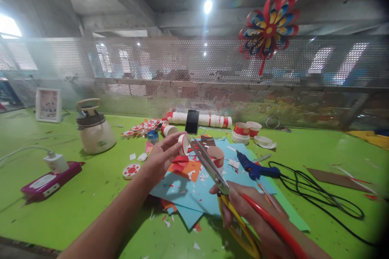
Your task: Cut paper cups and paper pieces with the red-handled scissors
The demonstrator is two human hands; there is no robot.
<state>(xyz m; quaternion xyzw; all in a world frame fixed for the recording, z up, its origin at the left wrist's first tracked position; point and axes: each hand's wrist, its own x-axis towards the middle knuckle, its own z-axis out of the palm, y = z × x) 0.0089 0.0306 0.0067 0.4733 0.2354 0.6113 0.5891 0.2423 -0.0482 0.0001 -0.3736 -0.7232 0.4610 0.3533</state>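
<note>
My left hand [161,158] reaches over the middle of the table and pinches a small white paper cup piece [184,144] with a red edge. In my right hand [247,206] is a pair of scissors [209,165] with yellow handles, their blades parted and the tips beside the cup piece. A red stick-like tool, perhaps a pen [270,220], lies along the same hand. Below both hands are light blue paper sheets [179,190] strewn with scraps. A cut paper cup [216,156] stands behind the blades, and an orange paper piece [193,170] lies under them.
A blue glue gun [255,168] with a coiled black cord [322,194] lies right. At the back are a phone [192,122], a row of cups [209,119] and more paper cups [242,129]. A kettle-like jug [94,129] and purple power strip [51,182] stand left.
</note>
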